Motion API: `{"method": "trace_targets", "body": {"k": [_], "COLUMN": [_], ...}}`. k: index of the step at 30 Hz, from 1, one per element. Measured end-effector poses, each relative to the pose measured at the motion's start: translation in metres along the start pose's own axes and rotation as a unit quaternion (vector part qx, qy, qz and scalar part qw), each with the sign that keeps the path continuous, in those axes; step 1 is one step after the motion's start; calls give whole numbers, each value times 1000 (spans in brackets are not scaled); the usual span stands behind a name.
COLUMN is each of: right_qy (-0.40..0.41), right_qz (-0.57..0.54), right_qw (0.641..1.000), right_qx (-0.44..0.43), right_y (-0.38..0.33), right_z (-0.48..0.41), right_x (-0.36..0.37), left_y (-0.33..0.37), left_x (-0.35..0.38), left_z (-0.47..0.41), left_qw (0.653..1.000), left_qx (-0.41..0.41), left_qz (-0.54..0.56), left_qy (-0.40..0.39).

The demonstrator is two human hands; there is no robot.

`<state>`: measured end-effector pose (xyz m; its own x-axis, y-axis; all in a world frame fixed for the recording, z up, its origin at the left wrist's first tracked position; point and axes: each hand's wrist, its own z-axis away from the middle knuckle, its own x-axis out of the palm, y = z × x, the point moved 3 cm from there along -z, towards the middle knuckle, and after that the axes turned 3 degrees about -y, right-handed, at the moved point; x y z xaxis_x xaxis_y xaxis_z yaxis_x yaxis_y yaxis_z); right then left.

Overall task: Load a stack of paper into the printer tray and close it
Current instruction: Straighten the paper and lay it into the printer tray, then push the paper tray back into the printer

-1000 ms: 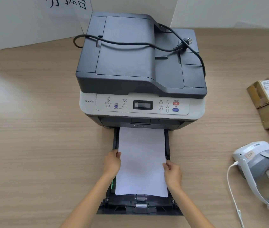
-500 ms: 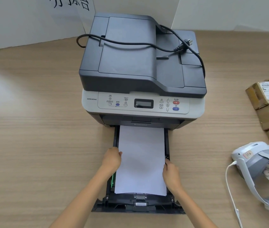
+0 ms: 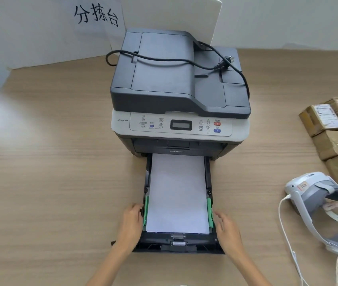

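Observation:
A dark grey and white printer (image 3: pixel 179 96) stands on the wooden table. Its black paper tray (image 3: pixel 177 245) is pulled out toward me. A white stack of paper (image 3: pixel 177 195) lies flat inside the tray between green side guides. My left hand (image 3: pixel 131 226) rests against the tray's left wall, fingers curled at the rim near the green guide. My right hand (image 3: pixel 228 232) hovers just off the tray's right wall with fingers spread, holding nothing.
A black power cord (image 3: pixel 176 60) lies loose on the printer's lid. Several taped cardboard parcels (image 3: pixel 337 131) sit at the right edge. A white and grey headset (image 3: pixel 327 205) with a white cable lies right of the tray. A sign with characters hangs behind.
Both hands have let go of the paper and slid back and outward to the tray's sides. The paper now lies flat and straight in the tray, and the green guides show.

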<state>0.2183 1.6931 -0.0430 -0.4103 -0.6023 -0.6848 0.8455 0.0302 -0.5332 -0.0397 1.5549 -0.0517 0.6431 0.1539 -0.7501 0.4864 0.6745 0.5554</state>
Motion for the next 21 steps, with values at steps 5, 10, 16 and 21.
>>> {"method": "trace_targets", "body": {"k": [5, 10, 16, 21], "right_qy": [-37, -37, -71, -114], "right_qz": [-37, -92, -94, -78], "right_qw": [998, 994, 990, 986], "right_qx": [21, 48, 78, 89], "right_y": [10, 11, 12, 9], "right_z": [12, 9, 7, 6], "right_x": [19, 17, 17, 21], "left_y": [-1, -9, -11, -8], "left_x": [8, 11, 15, 22], "left_z": [20, 27, 28, 16], "left_qw": [1000, 1000, 999, 995], "left_qx": [8, 25, -2, -29], "left_qz": [0, -6, 22, 29], "left_qy": [2, 2, -34, -94]}}
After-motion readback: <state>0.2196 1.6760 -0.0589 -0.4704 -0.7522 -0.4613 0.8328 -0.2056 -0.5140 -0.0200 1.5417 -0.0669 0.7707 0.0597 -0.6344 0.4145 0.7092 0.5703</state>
